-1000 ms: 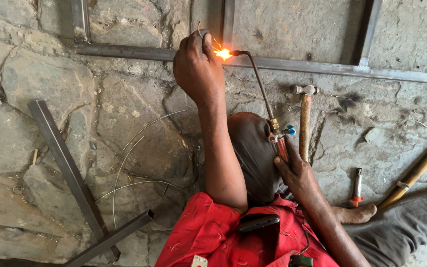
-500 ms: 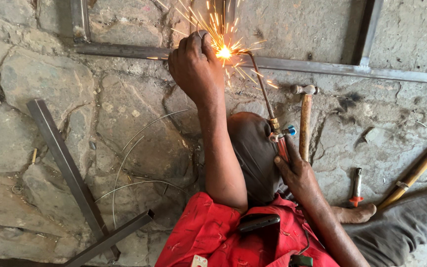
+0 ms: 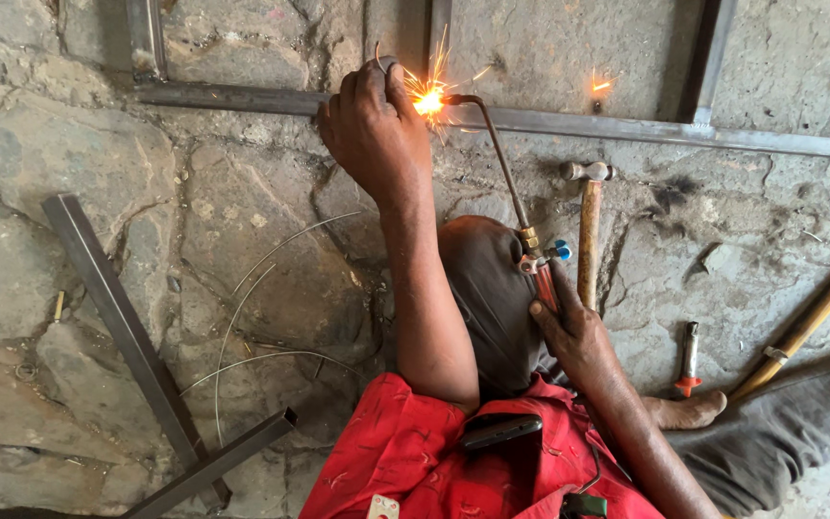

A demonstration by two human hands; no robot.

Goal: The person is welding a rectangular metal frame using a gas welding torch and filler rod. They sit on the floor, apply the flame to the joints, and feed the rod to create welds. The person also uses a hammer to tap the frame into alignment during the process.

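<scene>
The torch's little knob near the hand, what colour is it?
Blue knob on the torch; head view.

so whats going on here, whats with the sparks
A person in a red shirt is working a gas torch on a metal frame lying on the stone floor. The right hand grips the torch handle; the left hand is at the frame beside the flame, where sparks fly. A hammer lies close by.

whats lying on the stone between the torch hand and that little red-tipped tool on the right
In the head view, a wooden-handled hammer lies between the right hand, which grips the torch, and the red-tipped tool.
</scene>
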